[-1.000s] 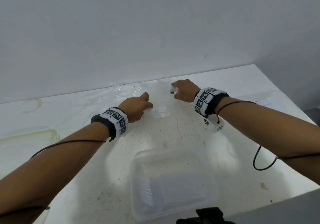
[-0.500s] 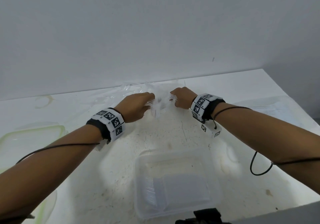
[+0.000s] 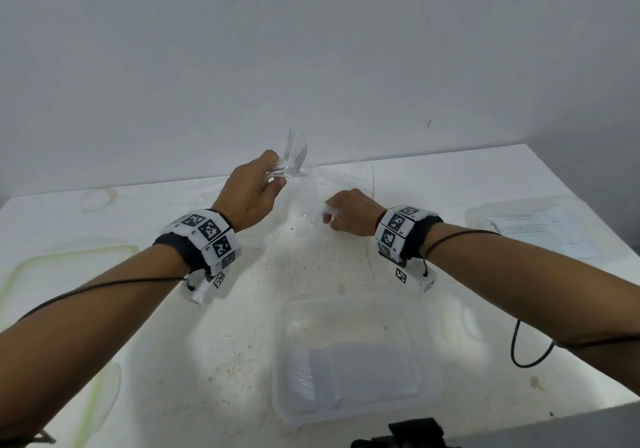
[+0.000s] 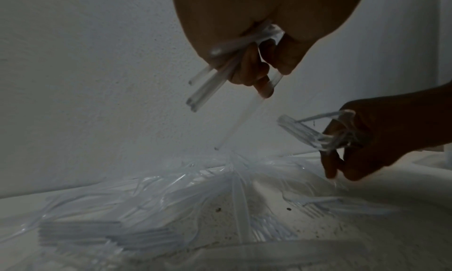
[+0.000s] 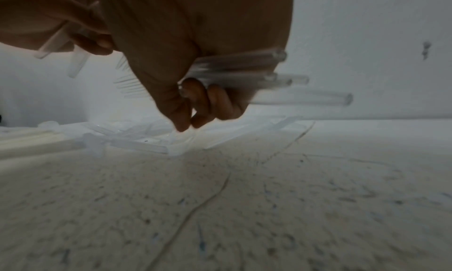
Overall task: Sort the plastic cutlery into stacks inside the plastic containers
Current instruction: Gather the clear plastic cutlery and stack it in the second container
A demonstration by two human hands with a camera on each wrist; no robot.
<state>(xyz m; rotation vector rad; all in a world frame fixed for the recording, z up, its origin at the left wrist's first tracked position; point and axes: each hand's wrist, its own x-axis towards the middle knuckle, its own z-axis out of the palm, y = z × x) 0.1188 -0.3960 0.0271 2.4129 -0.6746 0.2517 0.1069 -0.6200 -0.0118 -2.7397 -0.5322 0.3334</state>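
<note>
Clear plastic cutlery lies in a loose heap [image 4: 186, 188] on the white, speckled table [image 3: 311, 274], close against the grey wall, with forks and handles crossing at all angles. It is the source pile, and it is far from exhausted.

Left hand [image 3: 249, 191]: raised above the heap, fingers curled round a small bundle of clear forks [image 3: 294, 163], tines fanned upward toward the wall. The left wrist view shows several handles projecting below the fist, one hanging longer than the rest — the bundle is not squared.

Right hand [image 3: 349, 217]: low over the heap, fingers closed on its own clutch of clear pieces [image 5: 269, 77], while thumb and forefinger reach down to the pile, apparently for another. Whether that piece is already pinched cannot be told.

Nearest the person stands a clear rectangular plastic container [image 3: 349, 309], open, with a flat stack of clear cutlery [image 3: 332, 378] already laid inside. A second clear container [image 3: 485, 215], also holding stacked pieces, sits at the far right of the table. A green-rimmed lid [image 3: 69, 253] lies to the left.

Assessment: the step in hand is gathering like pieces from the heap — placement has not begun for these bundles. The next move will likely call for aligning each handful, tines together and handles parallel, then carrying it to the matching container. Translucent pieces snag on one another; a lift from the pile may drag others along.
</note>
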